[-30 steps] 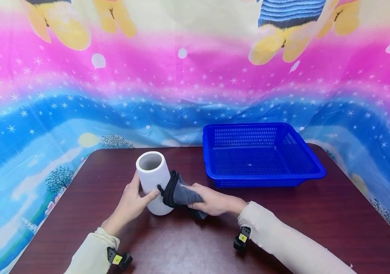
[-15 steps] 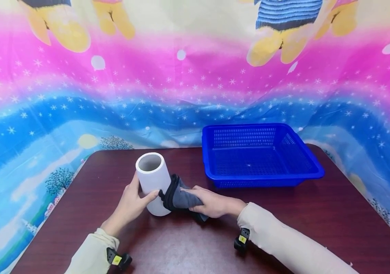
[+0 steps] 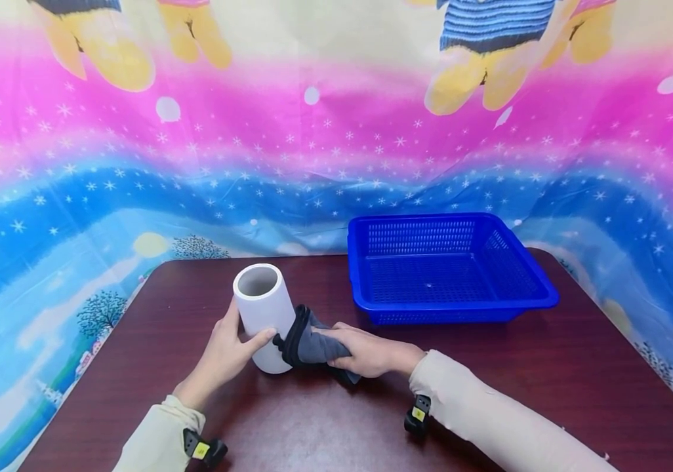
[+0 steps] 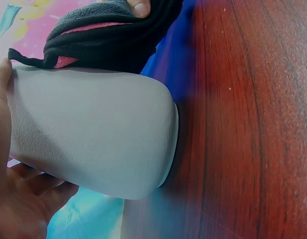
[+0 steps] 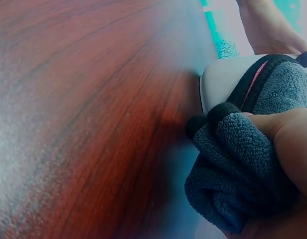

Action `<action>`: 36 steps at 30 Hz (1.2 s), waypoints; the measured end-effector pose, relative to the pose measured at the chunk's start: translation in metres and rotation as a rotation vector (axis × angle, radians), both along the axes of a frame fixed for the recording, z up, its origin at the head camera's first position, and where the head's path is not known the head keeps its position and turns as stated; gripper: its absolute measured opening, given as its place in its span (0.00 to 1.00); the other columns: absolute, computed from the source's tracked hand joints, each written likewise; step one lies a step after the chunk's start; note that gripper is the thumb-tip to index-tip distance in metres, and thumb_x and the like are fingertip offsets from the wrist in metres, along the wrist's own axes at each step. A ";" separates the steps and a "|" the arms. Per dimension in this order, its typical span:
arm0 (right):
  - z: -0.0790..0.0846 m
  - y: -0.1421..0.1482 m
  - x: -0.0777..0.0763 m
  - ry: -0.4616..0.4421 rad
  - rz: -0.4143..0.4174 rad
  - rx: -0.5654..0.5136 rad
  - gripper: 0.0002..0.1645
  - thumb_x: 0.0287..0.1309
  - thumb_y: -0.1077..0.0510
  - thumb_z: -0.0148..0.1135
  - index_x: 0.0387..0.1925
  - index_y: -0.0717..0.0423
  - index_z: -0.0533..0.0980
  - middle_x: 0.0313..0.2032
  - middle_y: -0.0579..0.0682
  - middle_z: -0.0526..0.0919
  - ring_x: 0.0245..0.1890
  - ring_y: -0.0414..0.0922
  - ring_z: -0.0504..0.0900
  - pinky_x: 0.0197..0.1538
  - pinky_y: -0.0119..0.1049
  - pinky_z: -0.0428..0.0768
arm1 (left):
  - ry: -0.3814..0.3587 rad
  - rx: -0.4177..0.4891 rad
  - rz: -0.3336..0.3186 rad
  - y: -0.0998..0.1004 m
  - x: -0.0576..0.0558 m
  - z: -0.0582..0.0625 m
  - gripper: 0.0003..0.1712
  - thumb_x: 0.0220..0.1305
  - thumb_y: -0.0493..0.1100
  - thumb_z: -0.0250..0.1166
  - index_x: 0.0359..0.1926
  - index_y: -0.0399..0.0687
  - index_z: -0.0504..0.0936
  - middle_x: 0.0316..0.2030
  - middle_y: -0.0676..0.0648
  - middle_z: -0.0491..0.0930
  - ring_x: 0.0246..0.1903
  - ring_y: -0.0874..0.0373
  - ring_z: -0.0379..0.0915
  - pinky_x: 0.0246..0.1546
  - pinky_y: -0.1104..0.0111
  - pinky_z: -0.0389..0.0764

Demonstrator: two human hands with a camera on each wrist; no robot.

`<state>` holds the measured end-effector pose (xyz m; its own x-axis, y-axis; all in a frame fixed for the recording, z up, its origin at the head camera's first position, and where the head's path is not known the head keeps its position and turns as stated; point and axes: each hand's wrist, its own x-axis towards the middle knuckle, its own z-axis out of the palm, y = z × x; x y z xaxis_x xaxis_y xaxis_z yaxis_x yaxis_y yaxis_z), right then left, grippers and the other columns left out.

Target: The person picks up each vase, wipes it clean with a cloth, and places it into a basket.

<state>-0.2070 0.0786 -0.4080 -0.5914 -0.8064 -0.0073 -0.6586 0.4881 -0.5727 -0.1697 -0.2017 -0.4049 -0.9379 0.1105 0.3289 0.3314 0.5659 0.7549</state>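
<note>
A white, open-topped cylindrical vase (image 3: pixel 262 314) stands on the table in the head view, its smooth side and base filling much of the left wrist view. My left hand (image 3: pixel 224 351) grips it from the left, thumb across the near side and fingers behind. Bunched in my right hand (image 3: pixel 366 351) is a dark grey cloth (image 3: pixel 319 344) with black edging, its front fold against the vase's right side. Pink shows between the folds of the cloth (image 4: pixel 101 42) in the left wrist view. Fuzzy towelling of the cloth (image 5: pixel 243 154) appears in the right wrist view.
A blue perforated plastic basket (image 3: pixel 454 305) sits at the back right of the dark red-brown wooden table (image 3: pixel 325 419). Behind the table hangs a colourful printed curtain (image 3: pixel 313 144). Each sleeve cuff carries a small black device (image 3: pixel 417 414).
My right hand has slid the cloth slightly down the vase's side. The left hand keeps its grip, and the vase stays in place.
</note>
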 end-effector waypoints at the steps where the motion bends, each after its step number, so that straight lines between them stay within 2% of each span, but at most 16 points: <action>1: 0.000 0.000 0.000 -0.002 -0.002 0.004 0.37 0.68 0.61 0.61 0.75 0.46 0.63 0.64 0.49 0.76 0.54 0.42 0.73 0.62 0.38 0.75 | 0.001 0.002 -0.002 0.000 0.000 0.000 0.45 0.62 0.48 0.71 0.74 0.51 0.58 0.62 0.37 0.78 0.57 0.41 0.80 0.54 0.42 0.81; 8: 0.004 0.000 0.001 -0.022 -0.009 0.031 0.37 0.68 0.60 0.61 0.75 0.44 0.63 0.62 0.49 0.77 0.52 0.41 0.72 0.61 0.37 0.74 | 0.000 0.005 -0.003 -0.001 0.000 0.000 0.45 0.62 0.48 0.71 0.74 0.51 0.58 0.62 0.37 0.78 0.57 0.41 0.80 0.54 0.42 0.82; 14: 0.005 0.001 0.004 -0.038 -0.027 0.106 0.39 0.65 0.60 0.64 0.75 0.41 0.64 0.52 0.50 0.79 0.49 0.40 0.73 0.58 0.35 0.75 | -0.011 -0.001 0.010 0.000 0.001 -0.001 0.45 0.62 0.49 0.72 0.73 0.50 0.58 0.62 0.37 0.78 0.57 0.41 0.80 0.54 0.43 0.82; 27: 0.008 0.000 0.005 -0.020 -0.038 0.223 0.40 0.64 0.60 0.65 0.75 0.36 0.64 0.64 0.46 0.78 0.54 0.43 0.73 0.62 0.41 0.75 | -0.003 -0.001 0.013 -0.001 -0.001 -0.001 0.44 0.62 0.49 0.72 0.73 0.51 0.59 0.60 0.38 0.79 0.57 0.42 0.80 0.55 0.43 0.82; 36: 0.013 0.000 0.009 0.010 -0.059 0.290 0.38 0.65 0.59 0.65 0.74 0.35 0.66 0.56 0.49 0.80 0.51 0.42 0.74 0.58 0.40 0.78 | -0.010 0.003 0.010 0.000 0.000 0.001 0.45 0.62 0.49 0.72 0.74 0.52 0.58 0.61 0.38 0.79 0.57 0.41 0.80 0.55 0.43 0.81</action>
<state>-0.1983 0.0782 -0.3949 -0.6383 -0.7357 -0.2265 -0.6289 0.6681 -0.3976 -0.1698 -0.2015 -0.4043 -0.9423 0.0996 0.3195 0.3176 0.5670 0.7600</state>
